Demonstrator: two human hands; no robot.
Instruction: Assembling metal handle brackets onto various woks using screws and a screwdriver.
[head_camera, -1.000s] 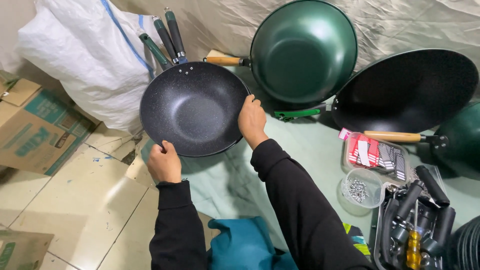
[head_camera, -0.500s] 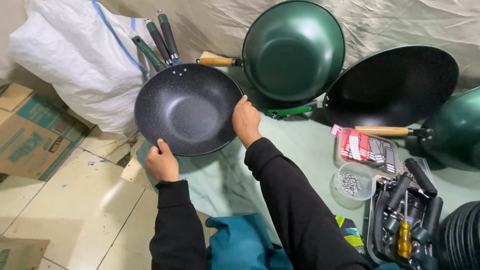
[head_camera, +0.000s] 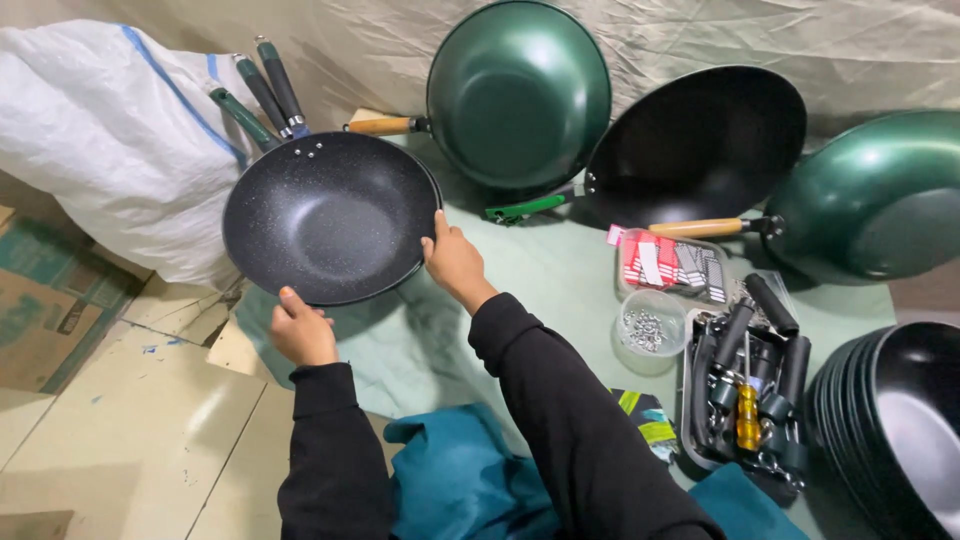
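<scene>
Speckled black wok (head_camera: 330, 215), held by us at its rim.
Our left hand (head_camera: 303, 330) clamped on its near edge, right hand (head_camera: 455, 262) on its right edge.

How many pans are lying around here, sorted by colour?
Black speckled pan, held by the left hand and right hand: 1
Green pans: 2
Plain black pan propped at the back: 1
Stack of black pans: 1 stack, number unclear
Total: 4 pans plus the stack
</scene>
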